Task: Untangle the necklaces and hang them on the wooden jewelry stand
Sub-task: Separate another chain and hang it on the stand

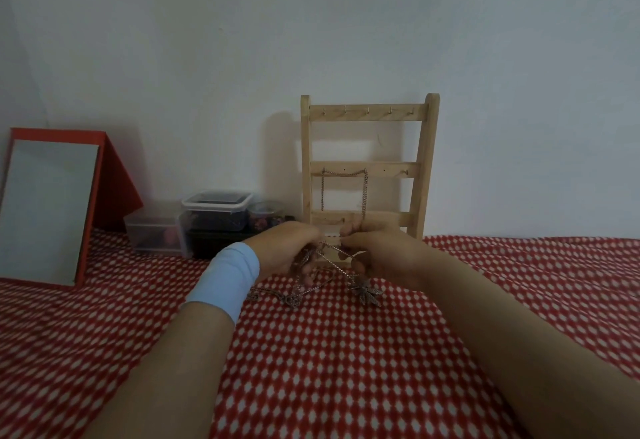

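Observation:
The wooden jewelry stand [369,116] leans against the wall, with small hooks on its rails. One chain necklace [364,192] hangs from two hooks of the middle rail. Just in front of the stand's base, my left hand [284,248] and my right hand [381,251] both pinch a tangle of silver chains [332,258] held a little above the bedspread. A leaf-shaped pendant [367,291] dangles from it below my right hand. More chain [291,296] trails onto the cloth under my left hand. A light blue band wraps my left wrist.
A red-and-white patterned bedspread [346,352] covers the surface. At the left stands a red-framed mirror [48,210]. Clear plastic boxes [156,234] and a lidded container [216,211] with small items sit left of the stand against the wall.

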The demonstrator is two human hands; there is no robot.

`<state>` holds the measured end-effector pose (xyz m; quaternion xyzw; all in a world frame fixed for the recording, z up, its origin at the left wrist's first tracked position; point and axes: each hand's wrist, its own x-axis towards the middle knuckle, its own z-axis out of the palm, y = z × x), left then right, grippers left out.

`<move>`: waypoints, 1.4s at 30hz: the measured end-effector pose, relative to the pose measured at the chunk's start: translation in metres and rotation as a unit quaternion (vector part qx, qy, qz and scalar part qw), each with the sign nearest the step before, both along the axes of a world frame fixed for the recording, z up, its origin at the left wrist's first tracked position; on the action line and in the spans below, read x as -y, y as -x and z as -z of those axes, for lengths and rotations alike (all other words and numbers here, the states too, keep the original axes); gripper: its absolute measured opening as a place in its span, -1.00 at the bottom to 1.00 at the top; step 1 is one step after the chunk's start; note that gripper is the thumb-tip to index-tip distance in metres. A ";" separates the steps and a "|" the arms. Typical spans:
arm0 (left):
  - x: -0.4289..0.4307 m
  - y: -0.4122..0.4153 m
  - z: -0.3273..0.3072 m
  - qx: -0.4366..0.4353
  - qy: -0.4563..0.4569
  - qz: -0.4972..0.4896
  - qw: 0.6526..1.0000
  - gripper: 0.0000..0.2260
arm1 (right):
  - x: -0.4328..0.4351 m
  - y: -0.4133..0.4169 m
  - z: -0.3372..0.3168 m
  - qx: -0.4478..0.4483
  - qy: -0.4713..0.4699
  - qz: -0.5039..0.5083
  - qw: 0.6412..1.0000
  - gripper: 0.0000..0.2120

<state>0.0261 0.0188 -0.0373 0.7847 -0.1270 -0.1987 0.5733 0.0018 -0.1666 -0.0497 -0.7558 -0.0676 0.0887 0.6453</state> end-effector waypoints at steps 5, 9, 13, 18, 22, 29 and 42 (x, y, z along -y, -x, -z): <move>0.002 0.005 0.002 -0.016 0.091 -0.023 0.995 -0.88 | 0.003 0.006 -0.004 0.033 0.049 -0.053 0.997 -0.79; 0.000 0.009 0.002 -0.033 0.157 0.013 0.987 -0.77 | 0.001 0.007 -0.006 0.064 0.051 -0.035 0.996 -0.82; 0.000 0.007 0.006 -0.036 0.198 0.034 0.979 -0.77 | 0.001 0.009 -0.007 0.080 0.045 -0.008 0.996 -0.85; -0.001 0.005 0.007 0.047 0.128 0.011 0.991 -0.78 | 0.001 0.013 -0.010 0.090 0.045 -0.007 0.995 -0.69; -0.002 0.009 0.000 0.060 0.085 0.004 0.995 -0.77 | 0.002 0.011 -0.009 0.109 0.064 0.044 0.991 -0.75; -0.010 0.007 -0.003 0.027 0.059 0.037 0.997 -0.86 | 0.002 0.009 -0.010 0.091 0.042 0.049 0.994 -0.75; -0.010 0.002 0.013 0.003 -0.022 0.043 0.999 -0.80 | 0.005 0.001 0.002 0.186 0.147 0.035 0.971 -0.91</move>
